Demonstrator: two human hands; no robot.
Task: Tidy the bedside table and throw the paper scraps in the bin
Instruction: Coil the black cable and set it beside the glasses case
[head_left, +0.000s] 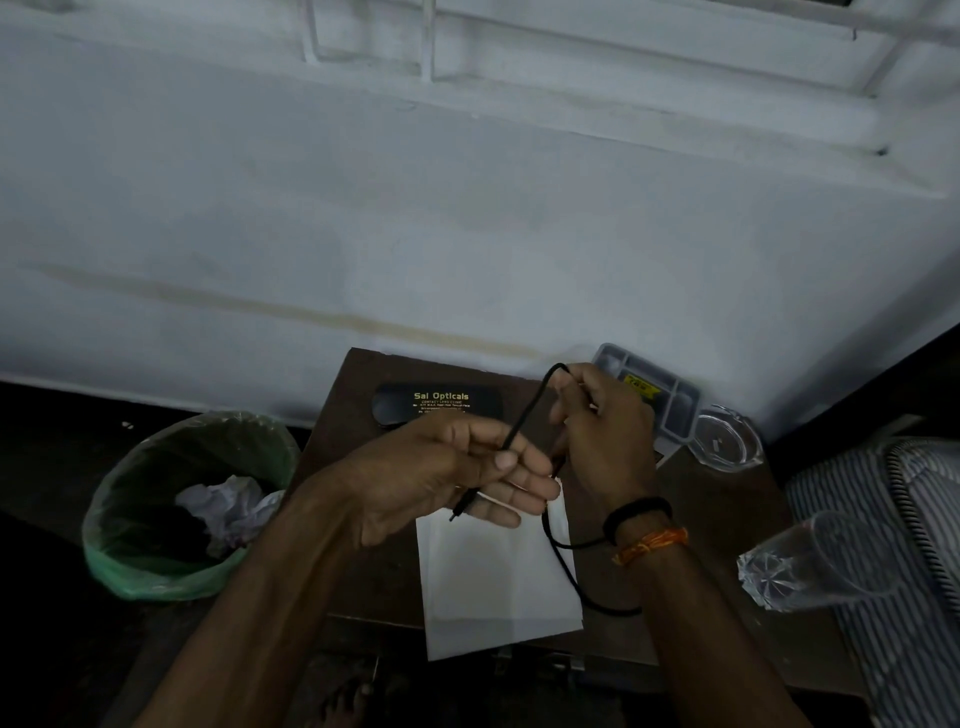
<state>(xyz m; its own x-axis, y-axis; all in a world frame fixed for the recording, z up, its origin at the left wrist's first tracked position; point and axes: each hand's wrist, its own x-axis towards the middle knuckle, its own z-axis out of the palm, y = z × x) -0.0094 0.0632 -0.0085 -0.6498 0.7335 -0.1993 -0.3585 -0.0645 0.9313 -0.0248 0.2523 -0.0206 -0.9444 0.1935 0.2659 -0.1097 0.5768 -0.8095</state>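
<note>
A thin black cable (524, 415) arches between both hands above the brown bedside table (358, 395). My left hand (457, 473) pinches the cable near its plug end, which pokes out below the fingers. My right hand (602, 431) grips the cable's other part, and the rest loops down past my wrist over a white sheet of paper (493, 577) lying on the table. A bin (171, 499) lined with a green bag stands left of the table and holds crumpled paper scraps (228, 504).
A black spectacle case (441, 402) lies at the table's back. A grey compartment box (670, 400) and a clear glass dish (724, 441) sit at the back right. A clear plastic cup (810, 561) lies on striped bedding (893, 519) to the right. A white wall stands behind.
</note>
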